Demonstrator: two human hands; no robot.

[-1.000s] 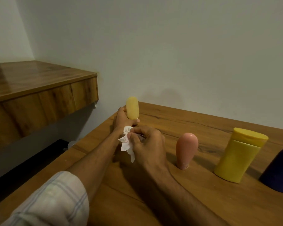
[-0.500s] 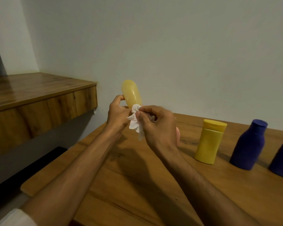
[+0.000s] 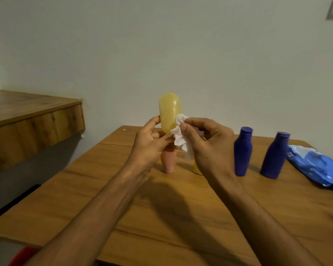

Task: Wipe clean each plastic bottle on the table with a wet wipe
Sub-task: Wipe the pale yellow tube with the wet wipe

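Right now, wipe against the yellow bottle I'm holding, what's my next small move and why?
Probably slide the wet wipe up the translucent yellow bottle toward its rounded top: the right hand pinches the wipe against its lower side, the left hand grips its lower end, its upper part is bare.

The brown wooden table holds a pink plastic bottle, two dark blue plastic bottles (both upright) and a blue packet.

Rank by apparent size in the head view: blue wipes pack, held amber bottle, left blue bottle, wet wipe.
1. blue wipes pack, though cropped.
2. left blue bottle and held amber bottle: alike; amber is nearer and partly hidden, so unranked.
3. wet wipe.
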